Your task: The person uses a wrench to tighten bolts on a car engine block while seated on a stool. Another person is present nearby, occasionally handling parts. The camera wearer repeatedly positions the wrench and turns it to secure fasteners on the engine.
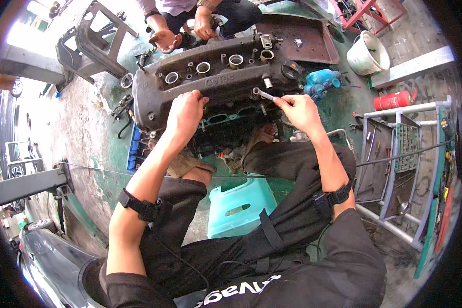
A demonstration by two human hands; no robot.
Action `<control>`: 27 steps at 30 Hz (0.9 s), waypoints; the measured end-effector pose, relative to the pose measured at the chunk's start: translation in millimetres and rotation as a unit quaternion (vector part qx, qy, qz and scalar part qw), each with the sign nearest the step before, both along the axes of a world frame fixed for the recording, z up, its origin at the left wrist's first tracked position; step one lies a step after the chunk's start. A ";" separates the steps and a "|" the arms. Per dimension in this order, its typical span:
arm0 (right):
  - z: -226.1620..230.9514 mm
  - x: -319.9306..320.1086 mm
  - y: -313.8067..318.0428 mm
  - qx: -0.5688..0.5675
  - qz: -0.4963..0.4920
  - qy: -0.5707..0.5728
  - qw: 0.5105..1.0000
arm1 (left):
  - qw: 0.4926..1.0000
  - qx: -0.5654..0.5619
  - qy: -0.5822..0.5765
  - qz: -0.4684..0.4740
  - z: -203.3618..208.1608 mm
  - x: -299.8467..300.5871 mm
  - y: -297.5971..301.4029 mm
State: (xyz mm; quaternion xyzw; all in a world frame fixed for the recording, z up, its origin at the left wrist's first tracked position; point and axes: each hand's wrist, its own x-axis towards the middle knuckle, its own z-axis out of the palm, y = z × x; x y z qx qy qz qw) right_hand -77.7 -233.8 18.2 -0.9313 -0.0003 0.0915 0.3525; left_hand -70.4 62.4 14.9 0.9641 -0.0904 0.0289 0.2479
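Note:
In front of me stands an engine with a black valve cover (218,81) on top, its round holes in a row. My right hand (302,114) grips the handle of a small metal wrench (265,94). The wrench's round head sits over the cover's near right edge; whatever lies under it is hidden. At the cover's near edge, left of the middle, my left hand (186,115) has its fingers curled together. I cannot see what, if anything, they pinch. A black oil cap (291,70) is at the cover's right end.
Across the engine another person's hands (164,40) hang near its far edge. A blue power tool (321,82) lies to the right, by a brown tray (315,41) and a white bucket (367,54). A turquoise stool (241,208) stands between my legs. A tool cart (410,113) is far right.

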 end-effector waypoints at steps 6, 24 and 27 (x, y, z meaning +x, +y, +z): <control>6.4 1.3 3.5 -0.058 -0.003 0.048 0.997 | 1.000 -0.008 0.014 -0.013 5.5 2.7 1.2; -41.3 -14.2 92.9 0.689 -0.038 0.420 0.589 | 0.992 0.012 0.119 0.046 17.2 10.7 3.8; -37.5 -21.0 94.9 0.588 0.023 0.424 0.689 | 0.989 -0.001 0.140 0.047 20.0 10.5 3.9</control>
